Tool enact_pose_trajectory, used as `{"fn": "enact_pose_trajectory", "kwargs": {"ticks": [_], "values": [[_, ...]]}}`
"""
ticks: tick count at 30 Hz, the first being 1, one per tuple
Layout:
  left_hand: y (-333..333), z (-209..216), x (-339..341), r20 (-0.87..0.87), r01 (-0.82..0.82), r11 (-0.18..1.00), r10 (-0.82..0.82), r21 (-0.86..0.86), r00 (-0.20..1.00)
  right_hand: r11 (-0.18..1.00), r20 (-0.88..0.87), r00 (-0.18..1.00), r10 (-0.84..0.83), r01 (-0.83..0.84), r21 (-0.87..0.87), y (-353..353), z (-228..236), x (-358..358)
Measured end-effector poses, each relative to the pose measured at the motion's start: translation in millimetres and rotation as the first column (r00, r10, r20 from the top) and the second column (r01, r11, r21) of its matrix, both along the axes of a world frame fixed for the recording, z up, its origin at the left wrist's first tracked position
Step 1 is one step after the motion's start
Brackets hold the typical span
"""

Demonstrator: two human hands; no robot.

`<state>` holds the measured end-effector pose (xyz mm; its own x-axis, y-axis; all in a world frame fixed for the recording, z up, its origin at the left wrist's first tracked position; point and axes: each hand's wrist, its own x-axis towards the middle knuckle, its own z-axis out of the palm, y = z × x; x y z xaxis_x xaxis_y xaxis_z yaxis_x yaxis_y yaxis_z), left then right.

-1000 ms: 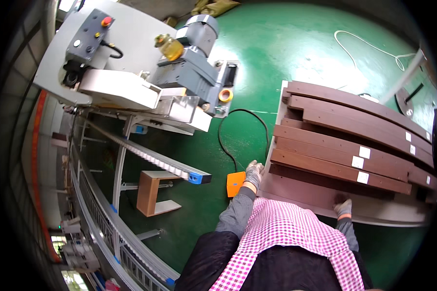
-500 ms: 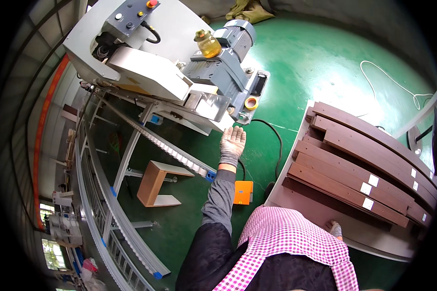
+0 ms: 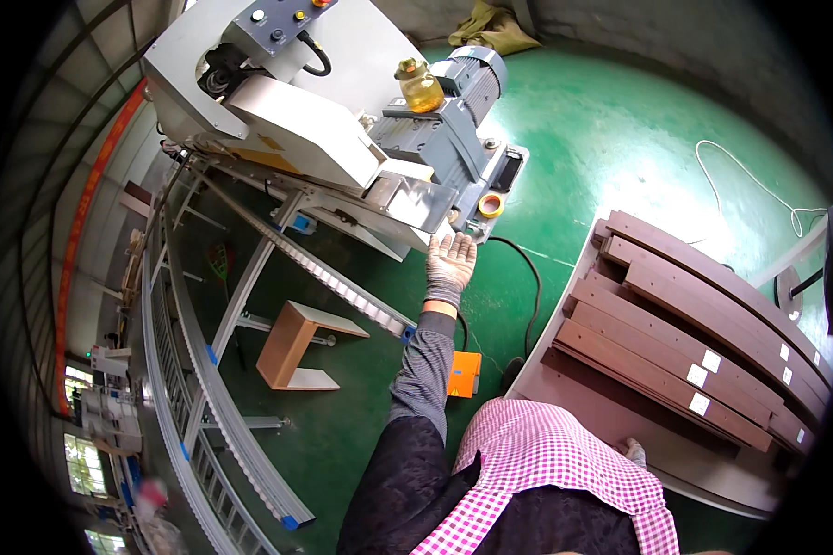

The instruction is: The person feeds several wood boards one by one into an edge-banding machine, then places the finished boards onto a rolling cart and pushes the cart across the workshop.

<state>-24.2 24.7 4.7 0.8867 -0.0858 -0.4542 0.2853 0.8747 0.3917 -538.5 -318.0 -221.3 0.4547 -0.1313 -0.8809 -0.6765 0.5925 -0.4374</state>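
Observation:
My left hand (image 3: 451, 261), in a pale work glove with a grey cuff, reaches forward with its palm up and fingers stretched out. Nothing lies in it. Its fingertips are at the near corner of a large grey machine (image 3: 310, 125), beside a clear cover (image 3: 421, 203); whether they touch it I cannot tell. My gloved right hand (image 3: 633, 451) is low by the checked apron, at the near side of a table (image 3: 594, 393) stacked with brown boards (image 3: 662, 356). The apron hides part of that hand, and its fingers are too small to read.
A motor (image 3: 472, 79), a jar of yellow liquid (image 3: 420, 90) and a tape roll (image 3: 491, 205) are on the machine. Roller rails (image 3: 319, 270) run left. A brown U-shaped piece (image 3: 287, 347), an orange box (image 3: 464, 374) and a black cable (image 3: 536, 291) lie on the green floor.
The view has shifted, so the machine appears farther right and slightly lower. My left hand stays stretched out, palm up, by the machine's corner. My right hand remains beside the board table.

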Motion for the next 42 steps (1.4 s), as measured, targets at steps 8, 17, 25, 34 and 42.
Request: {"fn": "enact_pose_trajectory", "kwargs": {"ticks": [8,17,25,34,42], "values": [[-1,4,11,0.018,0.007,1.0,-0.007,-0.008,1.0,0.928,-0.091,0.946,-0.31,0.322,0.186,-6,-43,-19],[-7,5,17,0.028,0.022,1.0,-0.022,-0.009,0.999,0.932,-0.121,0.933,-0.338,0.35,0.097,0,-21,-6],[-10,2,26,0.011,0.031,1.0,-0.031,-0.005,0.999,0.917,-0.147,0.916,-0.373,0.389,0.094,5,-9,-3],[-14,4,30,0.026,0.035,0.999,-0.035,0.001,0.999,0.911,-0.137,0.909,-0.393,0.405,0.077,16,4,-5],[-16,1,33,0.011,0.02,1.0,-0.02,-0.013,1.0,0.912,-0.14,0.927,-0.349,0.37,0.176,4,-30,-21]]}}
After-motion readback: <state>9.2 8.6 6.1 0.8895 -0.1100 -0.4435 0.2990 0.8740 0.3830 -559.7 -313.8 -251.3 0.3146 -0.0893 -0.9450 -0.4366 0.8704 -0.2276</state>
